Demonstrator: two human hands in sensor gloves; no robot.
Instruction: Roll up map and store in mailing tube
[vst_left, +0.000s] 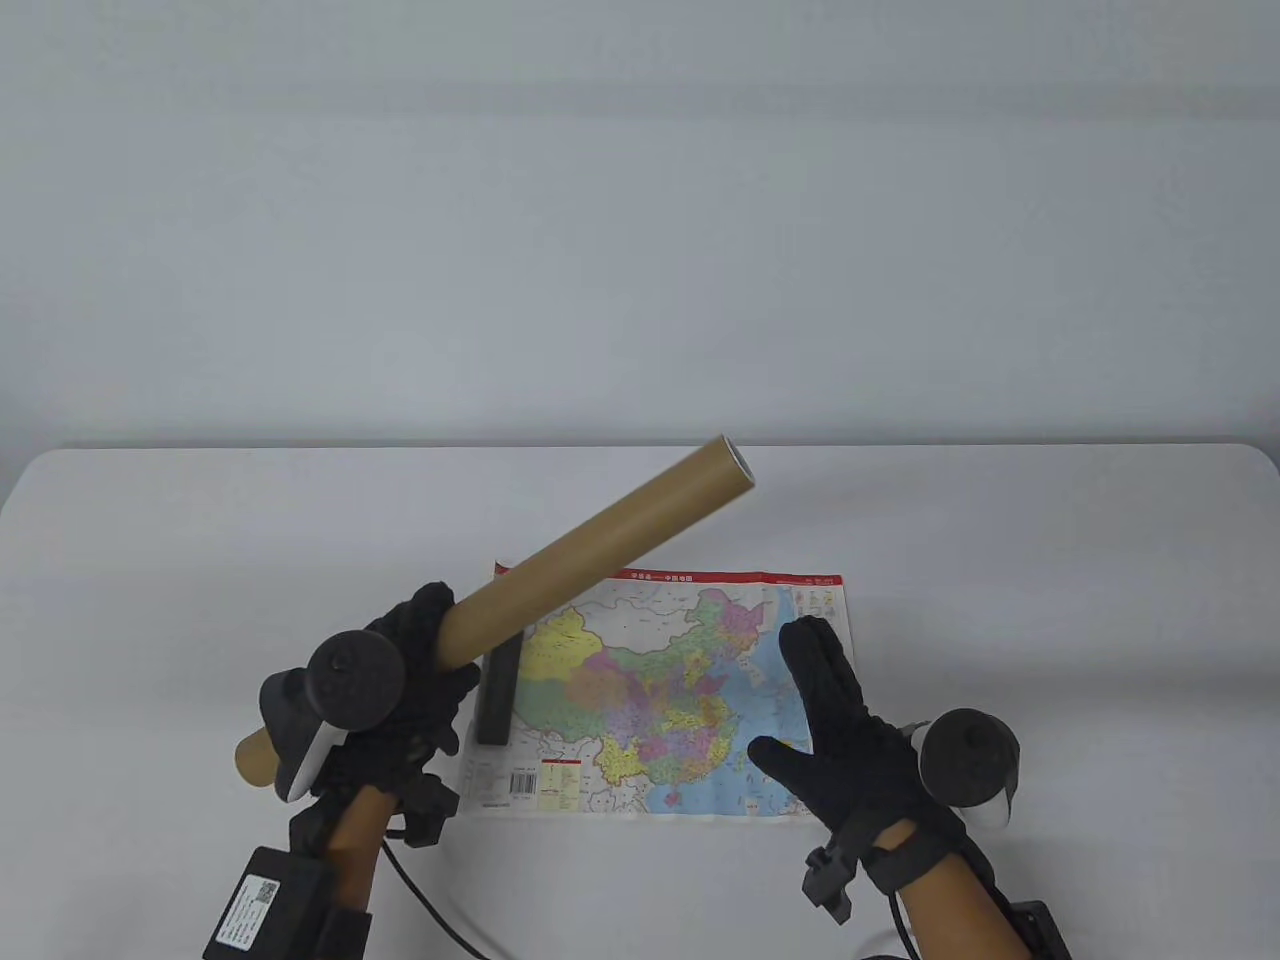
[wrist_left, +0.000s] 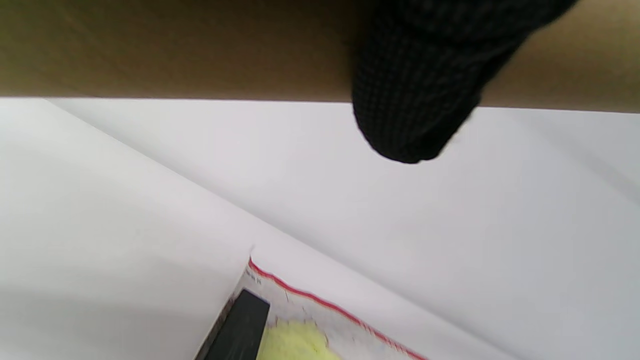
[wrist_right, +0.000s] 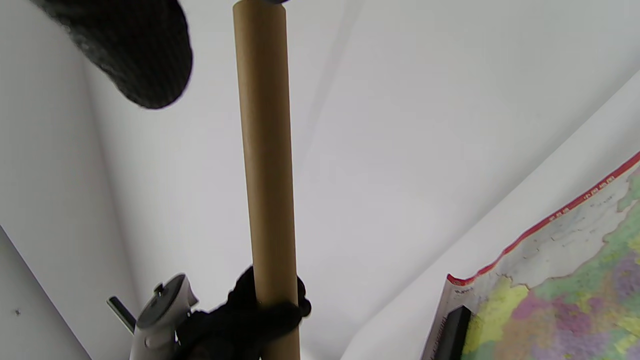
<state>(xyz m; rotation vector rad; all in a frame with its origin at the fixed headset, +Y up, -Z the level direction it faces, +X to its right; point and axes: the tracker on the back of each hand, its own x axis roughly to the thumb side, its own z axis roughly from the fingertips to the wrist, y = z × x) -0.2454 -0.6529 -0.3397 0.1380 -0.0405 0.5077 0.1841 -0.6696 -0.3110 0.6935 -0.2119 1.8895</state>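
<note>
A brown cardboard mailing tube (vst_left: 560, 580) slants up to the right above the table, a white cap at its far end. My left hand (vst_left: 410, 680) grips it near its lower end; it crosses the top of the left wrist view (wrist_left: 175, 50) and stands upright in the right wrist view (wrist_right: 265, 150). A colourful map (vst_left: 660, 700) lies flat and unrolled on the white table (vst_left: 1000, 560). My right hand (vst_left: 840, 720) is open with fingers spread, over the map's right part. I cannot tell whether it touches the paper.
A black bar-shaped object (vst_left: 498, 695) lies on the map's left edge; it shows in the left wrist view (wrist_left: 237, 330) and the right wrist view (wrist_right: 452, 332). A plain grey wall stands behind the table.
</note>
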